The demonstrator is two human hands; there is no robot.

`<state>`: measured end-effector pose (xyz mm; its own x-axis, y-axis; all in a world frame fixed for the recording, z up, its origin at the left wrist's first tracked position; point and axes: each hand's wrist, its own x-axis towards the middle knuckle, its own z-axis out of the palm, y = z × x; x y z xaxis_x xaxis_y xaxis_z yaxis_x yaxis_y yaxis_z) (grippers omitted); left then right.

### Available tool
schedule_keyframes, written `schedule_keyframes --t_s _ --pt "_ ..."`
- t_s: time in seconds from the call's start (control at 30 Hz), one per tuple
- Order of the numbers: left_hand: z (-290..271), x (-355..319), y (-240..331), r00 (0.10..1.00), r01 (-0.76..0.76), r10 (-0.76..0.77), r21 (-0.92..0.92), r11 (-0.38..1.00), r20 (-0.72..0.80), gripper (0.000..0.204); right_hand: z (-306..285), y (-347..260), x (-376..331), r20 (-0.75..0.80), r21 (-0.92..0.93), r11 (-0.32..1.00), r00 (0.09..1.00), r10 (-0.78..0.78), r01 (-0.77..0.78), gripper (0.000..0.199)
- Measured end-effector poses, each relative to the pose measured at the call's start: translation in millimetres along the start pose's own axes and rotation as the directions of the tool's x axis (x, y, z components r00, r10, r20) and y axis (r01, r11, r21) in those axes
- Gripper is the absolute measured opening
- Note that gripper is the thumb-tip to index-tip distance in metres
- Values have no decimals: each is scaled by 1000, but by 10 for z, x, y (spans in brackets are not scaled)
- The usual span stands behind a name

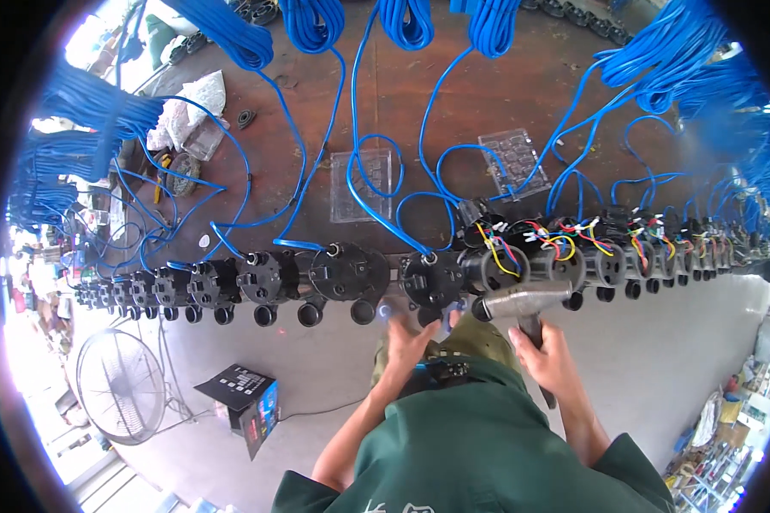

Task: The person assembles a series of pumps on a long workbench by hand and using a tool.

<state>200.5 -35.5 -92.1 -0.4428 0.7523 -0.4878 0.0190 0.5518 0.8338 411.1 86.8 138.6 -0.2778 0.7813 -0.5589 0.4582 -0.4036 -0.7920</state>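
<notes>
A row of black round housings runs along the table's near edge. My left hand is at the underside of the middle housing, its fingers closed around the short lower spout; part of the grip is hidden. A blue cable comes out of that housing's top. In my right hand is a hammer with a silver head and dark handle, held upright just right of that housing. The hammer head overlaps the lower part of an uncovered housing with red, yellow and blue wires showing.
Coiled blue cables lie along the far side of the brown table. Two clear plastic trays lie behind the housings. Below the table edge stand a floor fan and an opened box.
</notes>
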Motion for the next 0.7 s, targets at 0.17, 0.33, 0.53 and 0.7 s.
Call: schedule_keyframes --t_s 0.17,0.33,0.53,0.7 --pt "324 312 -61 979 185 -167 -168 968 114 40 59 255 12 65 61 994 994 87 -91 29" --pt "559 530 -513 950 -297 287 -74 952 -120 28 61 330 27 42 34 996 996 79 -81 28" --pt "479 585 -402 977 -210 211 -181 961 -12 31 52 431 -89 22 -147 981 991 134 -130 27" --pt "69 439 -278 982 24 -2 -112 993 190 36 77 473 -141 -17 -80 992 995 95 -96 28"
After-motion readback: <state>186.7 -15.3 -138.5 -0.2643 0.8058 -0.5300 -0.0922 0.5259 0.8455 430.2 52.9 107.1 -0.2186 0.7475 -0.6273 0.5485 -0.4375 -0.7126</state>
